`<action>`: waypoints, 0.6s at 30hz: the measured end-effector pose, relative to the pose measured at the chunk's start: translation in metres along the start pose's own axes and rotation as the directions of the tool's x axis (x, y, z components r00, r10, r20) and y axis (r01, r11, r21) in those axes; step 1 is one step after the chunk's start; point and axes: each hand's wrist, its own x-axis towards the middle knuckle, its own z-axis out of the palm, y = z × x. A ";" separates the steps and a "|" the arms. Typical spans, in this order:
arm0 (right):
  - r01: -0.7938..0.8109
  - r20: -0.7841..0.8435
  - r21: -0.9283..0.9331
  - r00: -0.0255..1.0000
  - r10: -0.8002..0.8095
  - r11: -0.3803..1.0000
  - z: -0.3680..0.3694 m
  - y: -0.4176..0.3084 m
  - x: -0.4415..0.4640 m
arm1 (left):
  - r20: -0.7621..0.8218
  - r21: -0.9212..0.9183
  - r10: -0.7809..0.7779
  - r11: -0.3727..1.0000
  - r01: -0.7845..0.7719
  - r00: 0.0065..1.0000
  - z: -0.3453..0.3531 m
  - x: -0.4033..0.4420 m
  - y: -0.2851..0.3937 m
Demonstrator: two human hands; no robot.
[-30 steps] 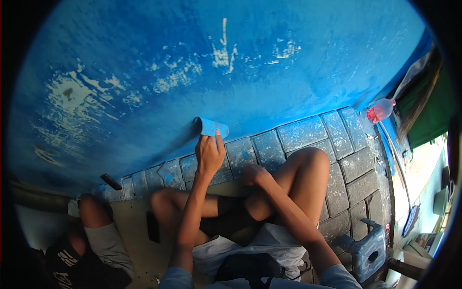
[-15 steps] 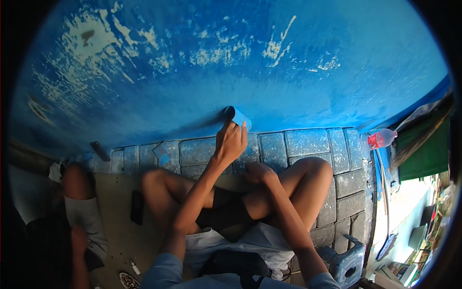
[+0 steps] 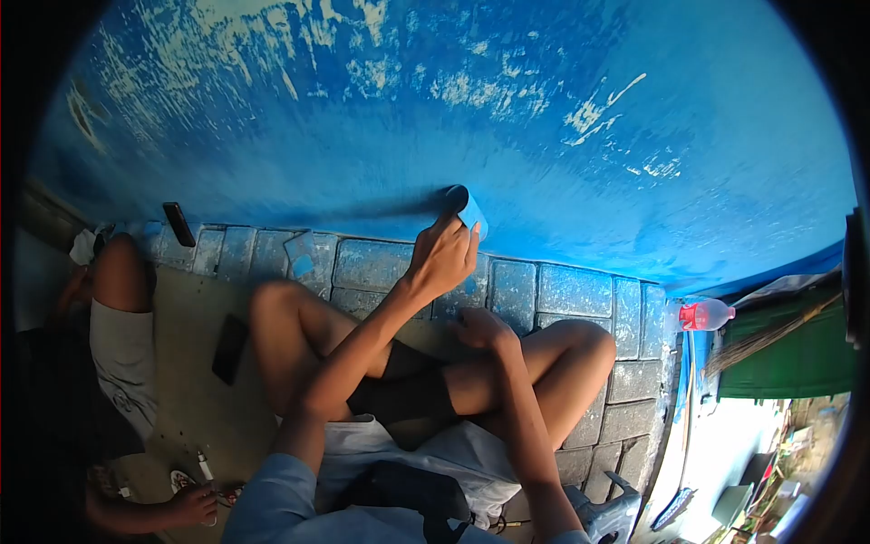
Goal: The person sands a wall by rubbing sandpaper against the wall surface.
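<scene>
Big blue wall [image 3: 381,154] fills the view from 10 to 2 o'clk, w/ whitish scraped-looking patches. Below it, a strip of grey paving [image 3: 573,292] w/ blue & white specks runs from 9 to 4; a tan mat [image 3: 186,354] lies at 8. The camera wearer sits w/ knees bent, lower ctr, in grey-blue sleeves & light shorts over a black layer. Another person, approx. 8, sits on the L in grey shorts [image 3: 125,363], one hand [image 3: 192,505] down by a small dish at 7–8, contents too small to tell. Green cloth [image 3: 788,363] hangs b/w 3 & 4, w/ a broom [image 3: 770,334] slanting across it. Grey plastic stool [image 3: 612,512], part cut off, at 5. Dark flat object [image 3: 229,349], poss. a phone, on the mat b/w 8 & 9. Clear bottle w/ red label [image 3: 705,315] just past 3. Wearer's hands are apart: L hand [image 3: 444,254], near ctr, is pinched on a curled blue sheet [image 3: 472,216], just off ctr toward 12–1, up against the wall's lower part; R hand [image 3: 483,328], approx. 5 of ctr, is loosely curled above the R thigh, can't tell if it holds anything. Dark phone-like slab [image 3: 178,224] b/w 9 & 10, near the wall's foot. Tiny white tube [image 3: 205,466] approx. 7–8, beside the dish.
</scene>
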 end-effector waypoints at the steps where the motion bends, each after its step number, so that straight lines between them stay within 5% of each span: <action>1: -0.020 0.025 -0.020 0.999 0.020 1.000 -0.002 -0.003 0.001 | 0.000 -0.001 0.002 1.000 -0.002 1.000 0.002 -0.001 0.000; 3: -0.032 0.050 -0.049 0.998 0.035 0.998 -0.005 -0.006 0.003 | 0.120 0.018 -0.056 0.998 0.054 0.991 0.007 -0.008 -0.004; 11: -0.067 0.070 -0.040 0.995 0.069 0.997 -0.016 -0.014 -0.012 | 0.180 -0.026 -0.032 0.999 0.038 0.983 0.050 -0.044 -0.034; 14: -0.023 0.060 -0.017 0.998 0.024 1.000 -0.006 0.000 -0.005 | -0.009 -0.119 -0.058 0.991 0.057 0.998 0.005 -0.003 0.001; 18: -0.016 0.055 -0.026 0.998 0.018 1.000 -0.010 -0.009 -0.003 | 0.015 -0.122 -0.071 0.990 0.072 0.997 0.009 -0.004 0.001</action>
